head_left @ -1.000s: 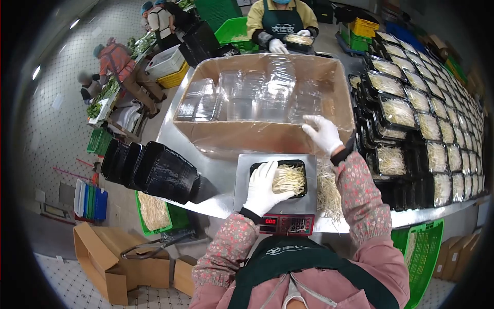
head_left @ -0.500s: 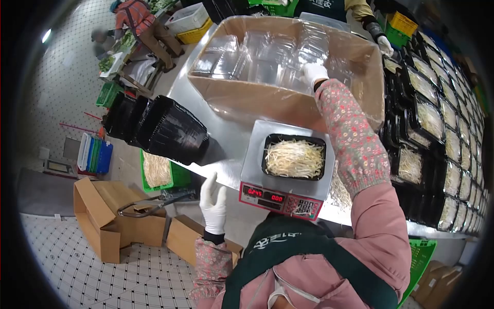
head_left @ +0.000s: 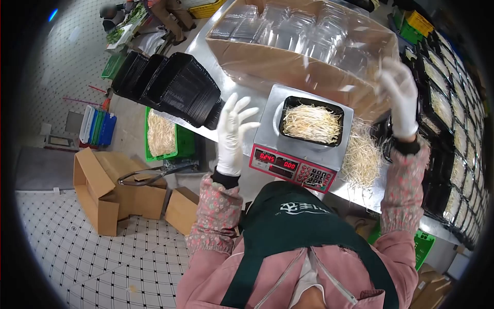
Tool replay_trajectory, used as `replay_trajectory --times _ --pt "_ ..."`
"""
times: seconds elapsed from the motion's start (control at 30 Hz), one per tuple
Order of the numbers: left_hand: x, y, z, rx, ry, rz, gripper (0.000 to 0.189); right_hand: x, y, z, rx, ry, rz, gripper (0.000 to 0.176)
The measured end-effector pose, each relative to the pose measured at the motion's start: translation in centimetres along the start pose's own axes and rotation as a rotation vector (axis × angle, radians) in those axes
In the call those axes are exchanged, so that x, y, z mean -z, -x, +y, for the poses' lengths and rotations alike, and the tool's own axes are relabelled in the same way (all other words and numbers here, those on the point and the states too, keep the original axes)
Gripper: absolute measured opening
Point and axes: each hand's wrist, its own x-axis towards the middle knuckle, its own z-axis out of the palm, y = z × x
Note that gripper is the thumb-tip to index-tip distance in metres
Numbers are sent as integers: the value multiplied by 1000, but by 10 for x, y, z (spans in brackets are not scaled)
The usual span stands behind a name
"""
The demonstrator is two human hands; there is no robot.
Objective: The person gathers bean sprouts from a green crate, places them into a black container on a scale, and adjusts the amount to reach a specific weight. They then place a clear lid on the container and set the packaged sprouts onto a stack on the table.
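A black tray of bean sprouts (head_left: 312, 123) sits on the scale (head_left: 293, 164), whose red display shows 0.245 and 0.00. My left hand (head_left: 232, 135), in a white glove, is open with spread fingers just left of the scale, near the stacked black trays (head_left: 185, 90). To the right of the scale my gloved right hand (head_left: 399, 98) is raised beside the carton's corner. Its fingers are smeared by motion, and I cannot make out whether it holds anything clear. Loose bean sprouts (head_left: 362, 157) lie on the metal table below that hand.
A large carton (head_left: 278, 64) holds stacks of clear plastic lids (head_left: 293, 33). Packed sprout trays (head_left: 441, 105) are piled high at the right. A green crate of sprouts (head_left: 161, 134) stands left of the table, above open cardboard boxes (head_left: 105, 206) on the floor.
My right hand has come out of the lid carton and swung right, towards me. My left hand has risen to the scale's left side. The view has shifted.
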Motion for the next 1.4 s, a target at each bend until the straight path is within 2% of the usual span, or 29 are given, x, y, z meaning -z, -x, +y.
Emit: replay_trajectory --times 0.07,0.13,0.2,0.27,0.3,0.33,0.37,0.4,0.43,0.47,0.53,0.57,0.67,0.7,0.8,0.87,0.93,1.03,1.07,1.1,1.13,1.17,1.2,1.27,1.3,1.4 --pt "-25 0 1 45 203 -96 63 -29 52 0 -74 -105 -129 43" --pt "-37 2 -4 237 122 -209 44 -48 92 19 -204 -256 -208 53" --pt "-35 7 -26 244 23 -212 34 -55 116 44 -246 -307 -186 62" --pt "-32 9 -45 252 -103 -216 31 -43 123 67 -288 -159 -168 64" --pt "-33 5 -53 238 -202 -227 28 -38 120 87 -86 135 -149 56" --pt "-34 2 -65 224 -302 -237 25 -37 114 107 -6 291 -93 52" --pt "-30 -7 -99 -3 -449 -202 22 -38 106 127 74 446 -35 48" --pt "-35 -17 -97 -157 -679 -198 24 -37 98 138 153 603 24 44" --pt "-40 -28 -94 -316 -905 -185 25 -39 89 138 1 661 11 39" --pt "-45 -38 -92 -476 -1128 -164 26 -43 80 149 11 742 42 36" --pt "-40 -53 -114 -281 -1211 -174 29 -51 67 167 -88 857 18 35" --pt "-31 -59 -131 -159 -1019 -206 30 -53 64 162 -135 862 10 31" --pt "-11 -73 -168 169 -377 -284 31 -55 60 226 -193 62 84 27" --pt "-14 -70 -156 364 -168 -242 28 -57 59 228 -212 -155 119 20" --pt "-18 -73 -163 413 -17 -174 28 -58 58 228 -298 -240 149 15" --pt "-24 -71 -165 335 -38 -108 24 -62 58 221 -355 -245 197 10" --pt "-26 -70 -169 304 -69 -62 23 -66 57 231 -207 -123 250 12" --pt "-18 -61 -164 296 -106 -88 33 -58 63 215 -215 -151 193 21" --pt "-15 -58 -159 298 -110 -99 38 -49 70 197 -373 -133 123 24" --pt "-8 -47 -153 396 -113 -69 52 -39 83 150 -528 -116 52 27" --pt "-7 -32 -128 496 -131 -70 56 -34 95 126 -685 -100 -20 30" --pt "-4 -18 -119 538 -70 -85 48 -31 107 129 -708 -121 -124 35" --pt "1 -5 -117 585 -12 -98 41 -31 117 132 -757 -254 -179 31" --pt "-1 14 -126 608 241 -104 26 -45 137 150 -682 -564 -51 27" --pt "-7 17 -124 581 316 -104 19 -49 139 151 -664 -595 2 23" --pt "-18 20 -118 529 300 -105 19 -54 151 143 -586 -624 125 22"
